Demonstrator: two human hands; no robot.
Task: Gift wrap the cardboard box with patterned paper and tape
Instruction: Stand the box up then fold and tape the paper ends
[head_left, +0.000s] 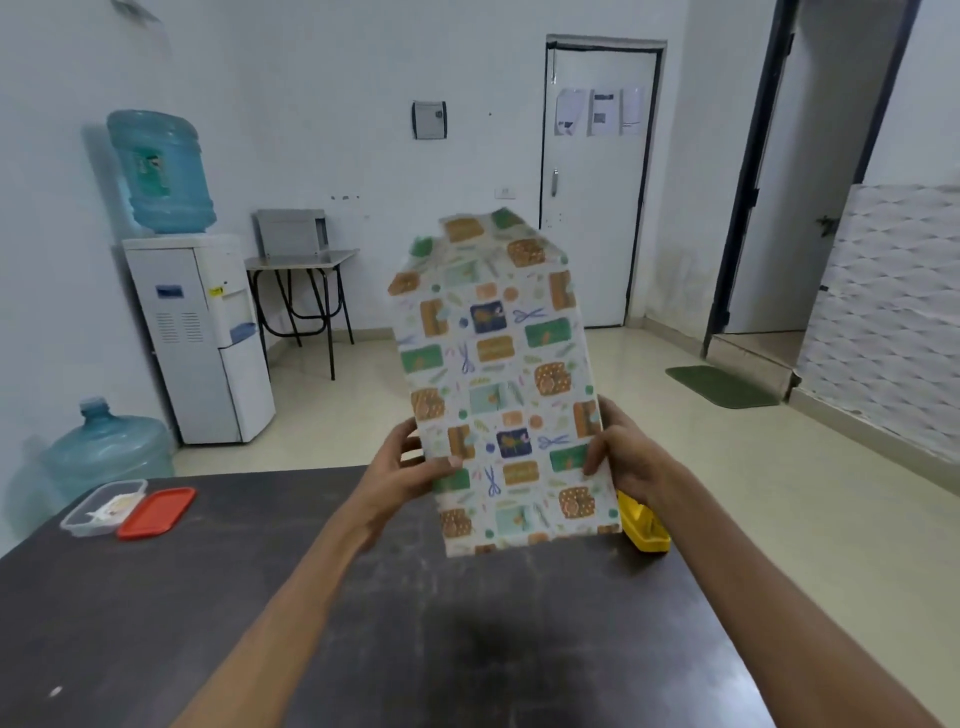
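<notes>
One dark table (260, 623) fills the lower part of your view. Above its far edge you hold the cardboard box (498, 364) upright in the air. Every side you can see is covered by the patterned paper (519, 291).

Your left hand (405, 467) grips the lower left edge, with the thumb flat on the front face. Your right hand (623, 457) grips the lower right edge in the same way, fingers curled behind. Both hands are closed on the box, and nothing else supports it.

The top end is a little blurred. It seems folded into a slanted flap, but I cannot tell whether tape holds it.

The step in hand looks like checking the wrap. To do it well, turn the box slowly and keep your thumbs pressed on the paper, so that it does not slide or wrinkle. Look along each seam and each corner. If a flap lifts, lay the box flat on the table before you tape it.

The yellow tape dispenser (644, 525) lies on the table just behind the box, near your right hand. A clear plastic container (101, 509) and its red lid (156, 512) sit well apart, at the far left.
</notes>
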